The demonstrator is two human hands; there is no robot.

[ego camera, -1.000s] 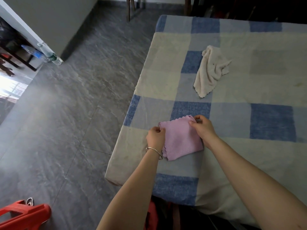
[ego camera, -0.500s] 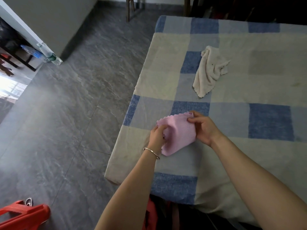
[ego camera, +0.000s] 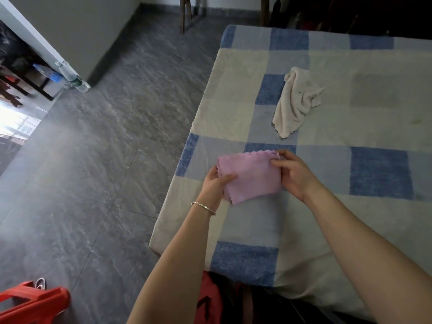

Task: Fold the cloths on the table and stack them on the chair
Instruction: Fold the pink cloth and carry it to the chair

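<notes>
The fingers (ego camera: 230, 177) of my left hand (ego camera: 214, 183) and right hand (ego camera: 295, 174) pinch the folded pink cloth (ego camera: 252, 176) at the near left corner of the desk (ego camera: 374, 113) — it has yet to go onto the chair, and the white cloth (ego camera: 297, 101), farther in on the desk, lies crumpled.

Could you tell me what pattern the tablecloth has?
The fabric tablecloth has blue, grey and cream checks; head view.

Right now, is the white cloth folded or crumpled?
Crumpled: the white cloth lies bunched and twisted on the checked tablecloth.
</notes>
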